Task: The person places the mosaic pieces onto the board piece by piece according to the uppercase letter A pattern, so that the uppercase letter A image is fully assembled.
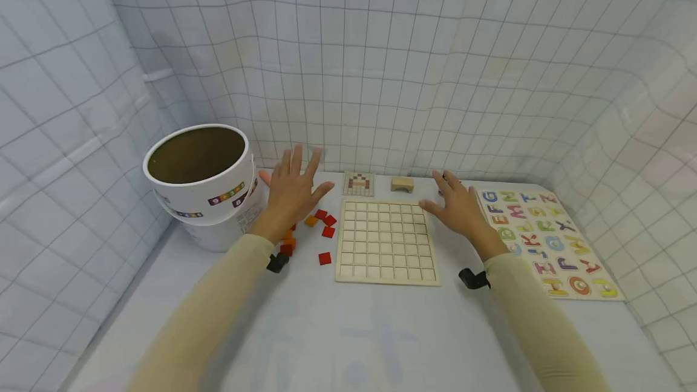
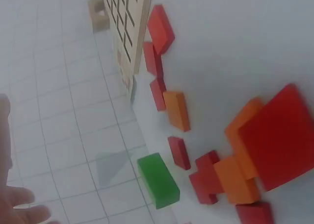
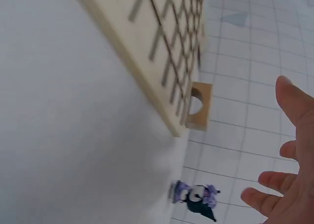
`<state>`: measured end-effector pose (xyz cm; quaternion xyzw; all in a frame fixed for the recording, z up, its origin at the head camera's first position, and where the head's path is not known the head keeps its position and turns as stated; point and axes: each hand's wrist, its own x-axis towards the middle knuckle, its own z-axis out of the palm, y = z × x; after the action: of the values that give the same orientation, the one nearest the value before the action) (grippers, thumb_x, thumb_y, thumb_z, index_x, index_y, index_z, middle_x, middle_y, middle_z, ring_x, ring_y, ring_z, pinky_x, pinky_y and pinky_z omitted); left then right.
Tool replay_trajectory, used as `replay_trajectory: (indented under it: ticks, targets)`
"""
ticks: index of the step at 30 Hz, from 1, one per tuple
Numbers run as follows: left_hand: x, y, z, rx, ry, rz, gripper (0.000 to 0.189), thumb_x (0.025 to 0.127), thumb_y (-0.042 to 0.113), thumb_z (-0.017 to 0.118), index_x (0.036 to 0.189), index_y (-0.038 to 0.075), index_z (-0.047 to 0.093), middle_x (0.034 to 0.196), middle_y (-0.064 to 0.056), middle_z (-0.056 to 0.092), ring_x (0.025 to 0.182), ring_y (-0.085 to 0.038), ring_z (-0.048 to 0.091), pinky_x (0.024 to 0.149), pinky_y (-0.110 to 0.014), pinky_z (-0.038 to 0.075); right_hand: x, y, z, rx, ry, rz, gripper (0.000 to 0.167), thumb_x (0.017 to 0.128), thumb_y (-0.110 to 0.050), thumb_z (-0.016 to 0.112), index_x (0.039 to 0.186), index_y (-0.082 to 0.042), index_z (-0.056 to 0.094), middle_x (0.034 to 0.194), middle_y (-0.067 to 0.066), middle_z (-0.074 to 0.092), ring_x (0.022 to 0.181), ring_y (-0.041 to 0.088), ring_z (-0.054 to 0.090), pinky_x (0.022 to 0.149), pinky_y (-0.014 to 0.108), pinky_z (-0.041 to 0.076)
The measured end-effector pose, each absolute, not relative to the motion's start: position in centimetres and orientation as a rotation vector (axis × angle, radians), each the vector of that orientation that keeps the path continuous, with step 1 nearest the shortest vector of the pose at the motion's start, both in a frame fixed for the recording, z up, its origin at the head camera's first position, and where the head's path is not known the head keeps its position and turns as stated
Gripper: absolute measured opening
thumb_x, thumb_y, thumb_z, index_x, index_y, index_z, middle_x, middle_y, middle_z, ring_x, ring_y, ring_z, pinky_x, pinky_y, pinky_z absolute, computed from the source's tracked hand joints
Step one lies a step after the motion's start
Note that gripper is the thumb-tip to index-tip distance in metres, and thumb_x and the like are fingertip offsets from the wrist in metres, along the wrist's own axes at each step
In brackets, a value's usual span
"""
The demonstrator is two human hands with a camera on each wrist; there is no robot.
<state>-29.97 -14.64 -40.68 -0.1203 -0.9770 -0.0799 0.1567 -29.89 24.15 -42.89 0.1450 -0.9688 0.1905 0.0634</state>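
Note:
My left hand (image 1: pixel 292 192) is raised with spread fingers above red tiles (image 1: pixel 324 258) and orange tiles (image 1: pixel 311 221) on the table, holding nothing. On the other side, my right hand (image 1: pixel 458 206) hovers with its fingers apart, also holding nothing, between the wooden grid board (image 1: pixel 385 242) and the letter puzzle board (image 1: pixel 550 244). The grid's square cells hold no tiles. Behind it lie a small pattern card (image 1: pixel 359 184) and a wooden arch block (image 1: pixel 402 184). A green block (image 2: pixel 158 180) shows in the left wrist view. A small dark-and-purple figurine (image 3: pixel 195 197) stands near my right hand.
A large white bucket (image 1: pixel 197 201) stands at the left, beside my left hand. Grid-patterned cloth walls (image 1: pixel 381 77) enclose the back and both sides of the white table (image 1: pixel 354 343).

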Motion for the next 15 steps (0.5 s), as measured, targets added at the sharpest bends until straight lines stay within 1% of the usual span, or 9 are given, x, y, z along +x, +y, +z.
replay_trajectory:
  ticks: [2,3,5,6,8,11,13,15]
  targets:
    - [-28.5,-15.0,-41.1,-0.359,-2.794,-0.354,0.071,0.103,0.056,0.049,0.160,0.017,0.033,0.162,-0.018,0.034,0.146,-0.041,0.035,0.114,-0.059,0.034,-29.0,24.2,-44.4,0.482,-2.966,0.696,0.085,0.098,-0.053,0.061,0.161,-0.008,0.026,0.163,0.027,0.025,0.146,0.053,0.027,0.115,0.071,0.017]
    - [-27.8,-15.1,-41.3,-0.362,-2.792,-0.414,0.065,0.103,0.052,0.052,0.156,0.015,0.042,0.155,-0.018,0.045,0.140,-0.040,0.045,0.109,-0.058,0.041,-28.5,24.2,-45.1,0.502,-2.986,0.749,0.083,0.098,-0.051,0.063,0.160,-0.006,0.029,0.160,0.028,0.029,0.144,0.052,0.031,0.115,0.070,0.021]
    - [-26.2,-15.5,-41.8,-0.354,-2.802,-0.542,0.052,0.103,0.043,0.056,0.145,0.012,0.056,0.145,-0.015,0.057,0.130,-0.036,0.056,0.102,-0.054,0.049,-27.4,24.4,-46.4,0.544,-3.032,0.811,0.080,0.097,-0.048,0.065,0.157,-0.004,0.035,0.158,0.028,0.035,0.143,0.051,0.035,0.114,0.066,0.027]
    - [-25.5,-15.8,-42.1,-0.348,-2.808,-0.590,0.048,0.103,0.040,0.057,0.141,0.011,0.060,0.140,-0.014,0.061,0.127,-0.035,0.058,0.100,-0.053,0.051,-26.9,24.5,-46.8,0.570,-3.054,0.821,0.079,0.097,-0.047,0.066,0.156,-0.003,0.038,0.157,0.028,0.036,0.143,0.051,0.035,0.113,0.067,0.028]
    - [-24.3,-16.4,-42.7,-0.331,-2.822,-0.655,0.043,0.103,0.037,0.058,0.136,0.010,0.065,0.134,-0.013,0.065,0.121,-0.033,0.062,0.098,-0.051,0.053,-25.8,24.7,-47.3,0.632,-3.099,0.799,0.078,0.095,-0.047,0.068,0.155,-0.004,0.041,0.157,0.028,0.036,0.145,0.050,0.033,0.114,0.069,0.024]
    - [-23.1,-17.2,-43.6,-0.305,-2.831,-0.724,0.038,0.102,0.033,0.061,0.131,0.009,0.068,0.127,-0.013,0.069,0.115,-0.032,0.065,0.096,-0.049,0.054,-24.6,24.9,-47.6,0.731,-3.153,0.685,0.080,0.093,-0.053,0.068,0.156,-0.011,0.042,0.161,0.027,0.031,0.148,0.053,0.024,0.112,0.075,0.017]
    - [-22.7,-17.7,-44.1,-0.297,-2.834,-0.764,0.037,0.102,0.031,0.061,0.130,0.009,0.070,0.125,-0.013,0.070,0.114,-0.032,0.065,0.097,-0.050,0.053,-24.0,24.8,-47.4,0.794,-3.178,0.604,0.081,0.092,-0.058,0.067,0.156,-0.016,0.042,0.162,0.028,0.027,0.148,0.056,0.018,0.111,0.078,0.014]
    - [-22.6,-17.9,-44.5,-0.304,-2.839,-0.799,0.036,0.102,0.031,0.061,0.130,0.008,0.070,0.125,-0.013,0.070,0.116,-0.033,0.065,0.098,-0.050,0.052,-23.7,24.6,-47.1,0.839,-3.201,0.529,0.083,0.091,-0.062,0.065,0.157,-0.017,0.042,0.163,0.029,0.025,0.148,0.058,0.016,0.109,0.079,0.014]
